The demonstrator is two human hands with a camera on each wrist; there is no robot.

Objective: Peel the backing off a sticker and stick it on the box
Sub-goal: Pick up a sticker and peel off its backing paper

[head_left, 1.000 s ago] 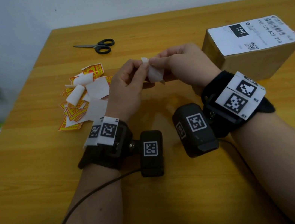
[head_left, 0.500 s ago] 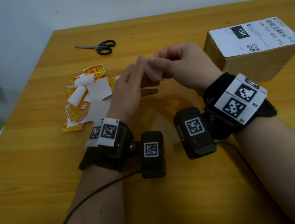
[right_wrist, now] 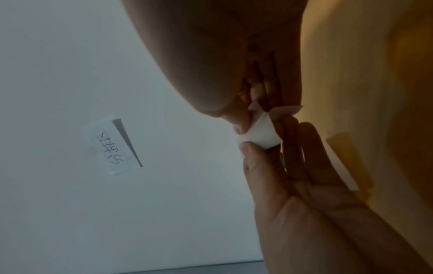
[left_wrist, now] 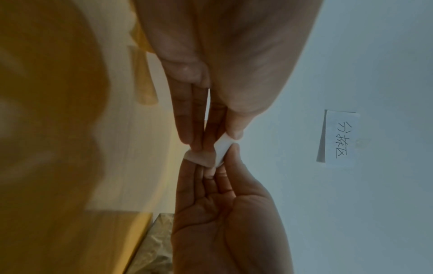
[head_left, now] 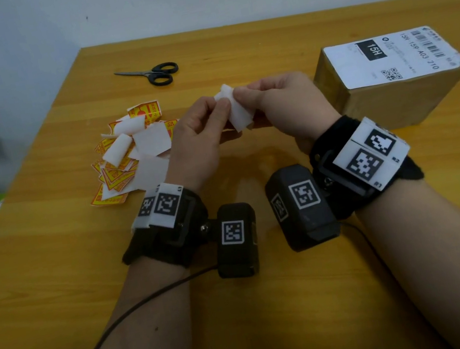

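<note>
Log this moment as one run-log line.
phase: peeling | left hand: pinches sticker | right hand: pinches sticker | box: on table, untouched

From the head camera we look forward and down across the orange-brown wooden table (head_left: pixel 54 266), taking in both forearms, the black-handled scissors (head_left: pixel 155 73) and the brown cardboard box with a white shipping label (head_left: pixel 390 78). Our left wrist camera sits very close under the left hand (left_wrist: pixel 225 55), looking along the palm toward the pale wall. Our right wrist camera does likewise beneath the right hand (right_wrist: pixel 222 55). Both wrist views share the small white paper piece (left_wrist: pixel 220 150) pinched between fingertips, the opposite hand, and the handwritten white note on the wall (right_wrist: pixel 110 146).
</note>
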